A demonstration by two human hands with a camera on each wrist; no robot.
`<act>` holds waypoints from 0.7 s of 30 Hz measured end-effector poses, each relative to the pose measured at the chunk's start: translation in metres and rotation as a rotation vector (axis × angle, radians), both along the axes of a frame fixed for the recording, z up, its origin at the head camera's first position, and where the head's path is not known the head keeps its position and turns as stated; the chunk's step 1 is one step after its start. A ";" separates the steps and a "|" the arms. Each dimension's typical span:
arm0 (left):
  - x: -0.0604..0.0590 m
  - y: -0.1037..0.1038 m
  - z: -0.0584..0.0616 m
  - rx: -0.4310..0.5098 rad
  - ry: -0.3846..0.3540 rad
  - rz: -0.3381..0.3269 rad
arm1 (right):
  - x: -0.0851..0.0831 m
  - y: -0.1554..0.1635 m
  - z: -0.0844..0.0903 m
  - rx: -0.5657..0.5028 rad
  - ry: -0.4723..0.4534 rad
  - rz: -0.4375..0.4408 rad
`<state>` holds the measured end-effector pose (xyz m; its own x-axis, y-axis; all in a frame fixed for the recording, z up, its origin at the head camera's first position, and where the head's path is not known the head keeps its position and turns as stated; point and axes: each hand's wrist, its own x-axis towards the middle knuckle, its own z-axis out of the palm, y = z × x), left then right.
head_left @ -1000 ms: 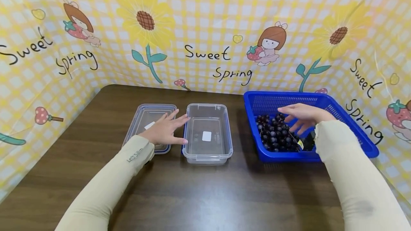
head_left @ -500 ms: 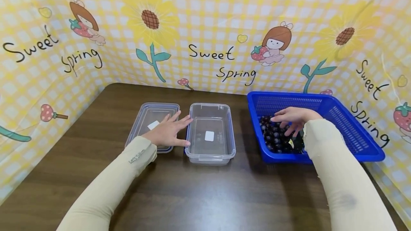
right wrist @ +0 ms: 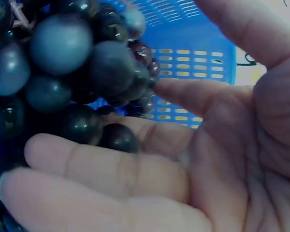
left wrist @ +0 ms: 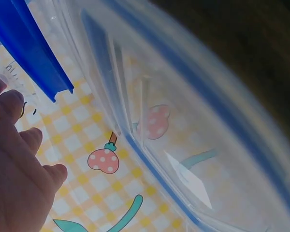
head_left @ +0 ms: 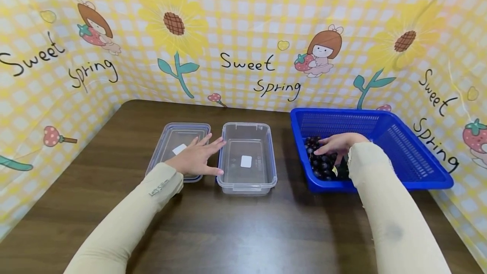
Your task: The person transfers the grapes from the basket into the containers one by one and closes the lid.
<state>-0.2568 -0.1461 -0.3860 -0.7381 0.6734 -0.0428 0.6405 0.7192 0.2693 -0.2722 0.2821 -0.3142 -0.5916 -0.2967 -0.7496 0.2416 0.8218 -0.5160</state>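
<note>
A clear plastic food box (head_left: 247, 183) with blue edging stands lidless mid-table, a white label on its floor. Left of it lies a clear lid (head_left: 162, 145) with a blue seal. My left hand (head_left: 195, 155) is spread above the lid, fingertips right at the box's left rim. In the right, blue basket (head_left: 416, 168) lies a bunch of dark grapes (head_left: 322, 166). My right hand (head_left: 338, 143) reaches down over it. In the right wrist view, long, fairly straight fingers (right wrist: 106, 169) lie along the grapes (right wrist: 60, 46), thumb apart; nothing is gripped.
A small yellow-and-black piece (head_left: 335, 171) shows among the grapes. The brown table (head_left: 243, 231) runs up to a yellow checked cloth (head_left: 243, 24) that rises at the back and both sides. The basket's right part shows bare mesh.
My right hand has moved left and down within the basket, onto the grapes. My left hand keeps its place by the box; the head view has shifted slightly.
</note>
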 end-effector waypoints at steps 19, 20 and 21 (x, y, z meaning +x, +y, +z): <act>0.000 0.001 0.003 0.025 -0.068 0.004 | -0.008 -0.020 -0.025 0.090 0.109 0.009; -0.001 0.001 0.003 0.023 -0.067 0.004 | -0.007 -0.021 -0.026 0.100 0.116 0.005; -0.001 0.001 0.002 0.018 -0.065 0.005 | -0.007 -0.022 -0.027 0.108 0.122 0.007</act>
